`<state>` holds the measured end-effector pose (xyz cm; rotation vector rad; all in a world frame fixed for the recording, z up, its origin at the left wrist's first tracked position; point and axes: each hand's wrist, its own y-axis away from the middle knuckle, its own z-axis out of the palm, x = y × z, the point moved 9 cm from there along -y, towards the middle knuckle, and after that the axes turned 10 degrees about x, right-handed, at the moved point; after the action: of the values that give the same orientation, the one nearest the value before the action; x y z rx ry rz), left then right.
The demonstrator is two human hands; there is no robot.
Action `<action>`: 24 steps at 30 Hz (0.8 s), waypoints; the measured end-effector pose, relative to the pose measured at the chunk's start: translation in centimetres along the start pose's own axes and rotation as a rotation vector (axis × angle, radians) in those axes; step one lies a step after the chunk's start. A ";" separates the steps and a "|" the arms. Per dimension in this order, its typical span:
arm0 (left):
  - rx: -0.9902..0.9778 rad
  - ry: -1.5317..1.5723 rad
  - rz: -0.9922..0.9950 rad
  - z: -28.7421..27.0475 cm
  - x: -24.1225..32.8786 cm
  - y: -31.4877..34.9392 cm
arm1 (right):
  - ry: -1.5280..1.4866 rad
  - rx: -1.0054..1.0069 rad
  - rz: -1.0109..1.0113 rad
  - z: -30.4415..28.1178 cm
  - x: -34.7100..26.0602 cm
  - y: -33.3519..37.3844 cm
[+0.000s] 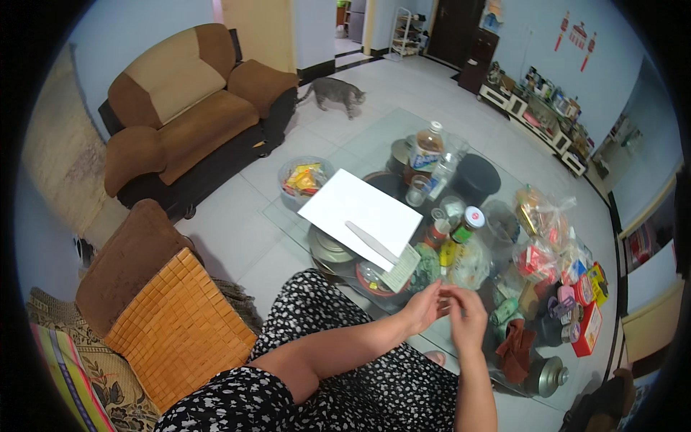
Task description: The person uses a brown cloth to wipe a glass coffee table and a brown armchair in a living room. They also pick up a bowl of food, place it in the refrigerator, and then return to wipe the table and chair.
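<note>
My left hand (423, 309) and my right hand (468, 315) meet above the near edge of a glass table (425, 333). Their fingers are loosely bent and the fingertips come together or nearly so; I see nothing held between them. Just beyond lie a green crumpled plastic bag (426, 265) and a clear plastic bag (471, 263). To the left, a white sheet (345, 205) lies across other things on the table, with a long grey tapered strip (371, 241) on it. A pale green card with a grid (403, 271) sticks out from beneath the sheet.
Beyond the sheet stand a large drink bottle (426, 147), a dark pot (478, 177) and a jar with a white lid (468, 225). Bagged food (540, 261), a brown cloth (516, 351) and a metal pot (545, 377) crowd the right. A cat (333, 93) walks near the sofa (209, 119).
</note>
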<state>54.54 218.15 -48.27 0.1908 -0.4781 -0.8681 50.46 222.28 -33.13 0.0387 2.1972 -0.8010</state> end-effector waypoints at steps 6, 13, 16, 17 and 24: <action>0.150 0.149 0.149 -5.6 11.4 7.5 | 0.035 -0.106 -0.433 10.9 -10.2 0.1; 0.648 0.280 0.627 -20.0 29.7 15.6 | 0.377 -0.128 -0.171 16.1 3.2 4.9; 0.721 0.130 0.867 -21.5 40.2 14.2 | 0.487 -0.200 -0.151 18.0 3.6 5.7; 0.674 0.019 0.944 -20.5 43.9 13.4 | 0.511 -0.239 -0.153 18.4 3.1 5.6; 0.598 -0.286 0.893 -17.2 58.1 10.3 | 0.514 -0.261 -0.115 18.3 3.1 5.4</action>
<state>101.67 179.46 -40.90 0.3617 -0.9860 0.1478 61.92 215.71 -47.22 -0.0135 2.7989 -0.6040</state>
